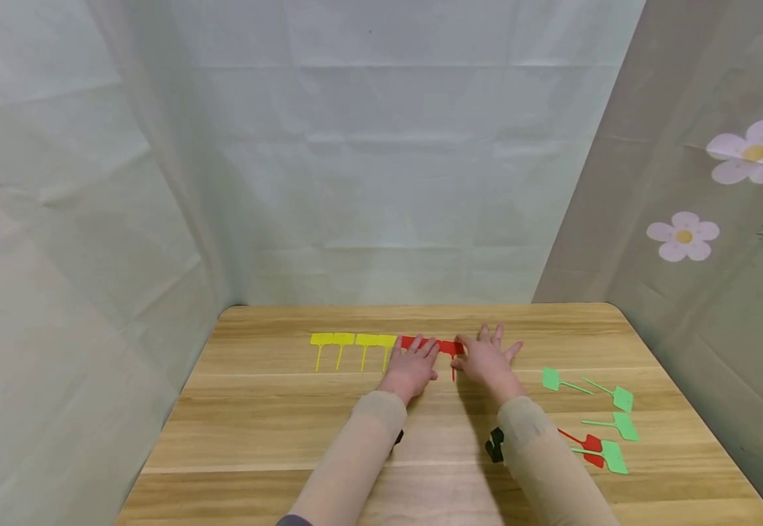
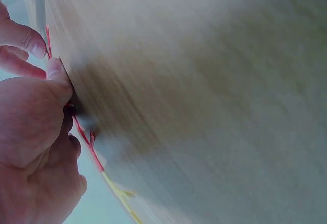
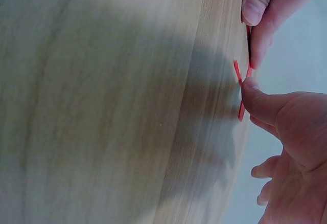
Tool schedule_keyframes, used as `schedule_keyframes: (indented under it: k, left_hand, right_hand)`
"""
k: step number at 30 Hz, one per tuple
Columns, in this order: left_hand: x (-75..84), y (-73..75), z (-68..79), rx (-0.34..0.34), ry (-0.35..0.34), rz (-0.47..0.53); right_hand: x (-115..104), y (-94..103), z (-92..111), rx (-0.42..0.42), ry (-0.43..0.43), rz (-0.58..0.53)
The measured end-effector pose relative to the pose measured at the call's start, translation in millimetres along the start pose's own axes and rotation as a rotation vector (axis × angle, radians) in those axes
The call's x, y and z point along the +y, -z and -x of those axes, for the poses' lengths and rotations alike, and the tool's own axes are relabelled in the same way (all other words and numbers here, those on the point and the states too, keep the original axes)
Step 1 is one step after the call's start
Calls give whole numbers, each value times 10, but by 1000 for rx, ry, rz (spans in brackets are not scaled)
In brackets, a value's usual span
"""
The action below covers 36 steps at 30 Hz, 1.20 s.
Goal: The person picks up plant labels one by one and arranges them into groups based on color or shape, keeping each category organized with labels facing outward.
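Observation:
A row of flat plastic plant labels lies near the table's far edge. Several yellow labels (image 1: 344,338) form its left part, stems toward me, and red labels continue it rightward. My left hand (image 1: 411,371) rests on the red labels with fingers extended, hiding some of them. At the row's right end, my right hand (image 1: 487,361) pinches a red plant label (image 1: 448,347) between thumb and index finger, the other fingers spread. The right wrist view shows that thumb (image 3: 258,98) against the red label's edge, close to the left hand's fingertips.
Several loose green plant labels (image 1: 625,427) lie on the right side of the wooden table (image 1: 256,431). One red label (image 1: 593,447) lies partly under a green one. Pale cloth walls (image 1: 381,183) stand behind and beside the table.

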State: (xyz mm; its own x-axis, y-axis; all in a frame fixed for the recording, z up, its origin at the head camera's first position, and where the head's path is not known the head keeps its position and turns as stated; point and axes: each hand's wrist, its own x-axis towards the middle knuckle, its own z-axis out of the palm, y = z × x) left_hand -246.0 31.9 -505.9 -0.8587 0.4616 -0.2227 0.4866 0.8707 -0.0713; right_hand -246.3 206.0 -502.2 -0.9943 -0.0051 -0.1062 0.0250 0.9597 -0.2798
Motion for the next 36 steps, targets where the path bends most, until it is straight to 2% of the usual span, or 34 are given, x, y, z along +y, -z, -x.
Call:
schedule_keyframes:
  k: [19, 36]
  left_hand:
    - [2, 1, 29, 26, -9, 39]
    - [12, 3, 29, 52, 5, -2]
  right_hand:
    - [-7, 16, 4, -4, -14, -2]
    - [-34, 60, 18, -2, -27, -8]
